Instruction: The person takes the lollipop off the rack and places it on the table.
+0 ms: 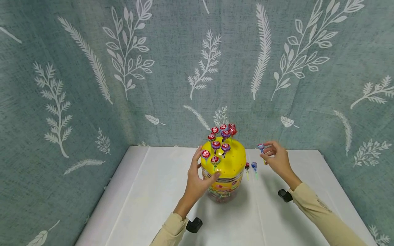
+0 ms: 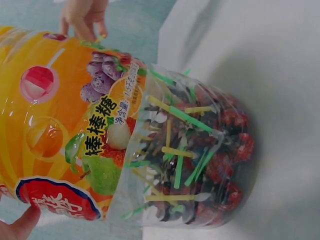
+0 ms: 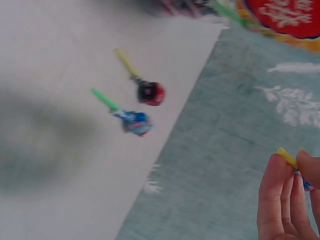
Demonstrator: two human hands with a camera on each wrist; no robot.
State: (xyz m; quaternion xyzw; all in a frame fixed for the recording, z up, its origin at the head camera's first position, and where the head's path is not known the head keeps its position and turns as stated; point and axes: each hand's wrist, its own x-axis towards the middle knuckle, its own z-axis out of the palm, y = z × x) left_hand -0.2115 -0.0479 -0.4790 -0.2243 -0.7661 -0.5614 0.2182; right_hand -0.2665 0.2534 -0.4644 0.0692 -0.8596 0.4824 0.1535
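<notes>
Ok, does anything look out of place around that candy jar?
Two loose lollipops, red and blue, lie flat on the table right of the jar, while others stand upright in its yellow lid.

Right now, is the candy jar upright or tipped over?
Upright. The jar stands on its base on the table, yellow lid on top, with the left hand touching its side.
</notes>
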